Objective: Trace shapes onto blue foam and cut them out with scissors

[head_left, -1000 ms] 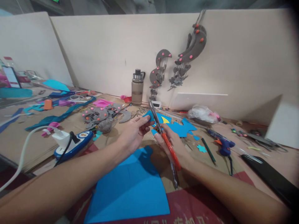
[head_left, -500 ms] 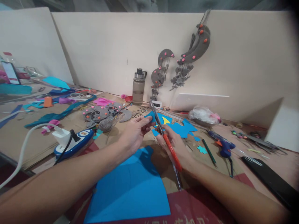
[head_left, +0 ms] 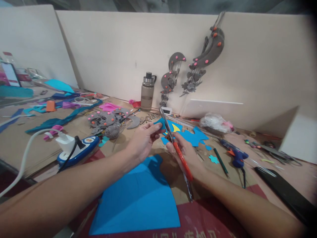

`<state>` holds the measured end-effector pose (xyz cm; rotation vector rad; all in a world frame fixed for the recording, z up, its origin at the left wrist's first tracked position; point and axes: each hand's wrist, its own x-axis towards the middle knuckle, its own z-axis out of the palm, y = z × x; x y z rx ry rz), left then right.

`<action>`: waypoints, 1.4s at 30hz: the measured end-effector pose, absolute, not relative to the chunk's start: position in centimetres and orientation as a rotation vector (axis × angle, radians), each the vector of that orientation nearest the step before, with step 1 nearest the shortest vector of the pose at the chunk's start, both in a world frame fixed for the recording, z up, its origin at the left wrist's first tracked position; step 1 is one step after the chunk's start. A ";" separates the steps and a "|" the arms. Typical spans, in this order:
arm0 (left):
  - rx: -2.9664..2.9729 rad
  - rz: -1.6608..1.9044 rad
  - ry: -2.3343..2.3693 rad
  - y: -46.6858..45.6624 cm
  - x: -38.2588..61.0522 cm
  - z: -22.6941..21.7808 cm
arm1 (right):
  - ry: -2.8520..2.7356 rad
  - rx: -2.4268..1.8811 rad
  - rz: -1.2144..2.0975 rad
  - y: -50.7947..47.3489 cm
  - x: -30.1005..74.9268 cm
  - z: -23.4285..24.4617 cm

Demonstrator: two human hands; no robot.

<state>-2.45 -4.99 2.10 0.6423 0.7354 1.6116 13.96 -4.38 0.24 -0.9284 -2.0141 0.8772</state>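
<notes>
Cluttered with foam scraps, the cardboard-covered surface (head_left: 37,145) is seen from above, backed by pale partition boards on which grey moon hangings (head_left: 208,53) are displayed. A cutting step is judged to be in hand: a small blue piece (head_left: 159,125) is held up over the middle of the surface, just above a pile of blue cut shapes (head_left: 192,136), and is met at its right edge by the blades of orange-handled scissors (head_left: 173,142). The piece is pinched between thumb and fingertips of the left hand (head_left: 141,142), which is otherwise narrowly curled. The right hand (head_left: 185,153) is closed around the scissor handles; the blades appear drawn nearly together, though this cannot be told for certain. What the cut calls for, it is judged, is a firm pinch on the piece, with the fingertips kept clear of the blades. A large blue sheet (head_left: 138,201) is laid flat beneath both forearms. A glue gun (head_left: 235,153) is seen to the right, a water bottle (head_left: 147,91) against the board.
</notes>
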 end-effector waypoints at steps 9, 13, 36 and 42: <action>0.626 1.620 0.703 -4.9 -2.4 1.8 | -2.033 -0.945 0.877 -4.4 14.1 0.2; 0.632 1.617 0.714 -4.9 -2.4 1.9 | -2.029 -0.951 0.872 -4.2 14.1 0.1; 0.644 1.622 0.731 -5.1 -2.4 1.9 | -2.019 -0.931 0.900 -4.4 14.0 0.5; 0.645 1.622 0.737 -5.1 -2.4 1.9 | -2.030 -0.930 0.896 -4.1 14.2 0.2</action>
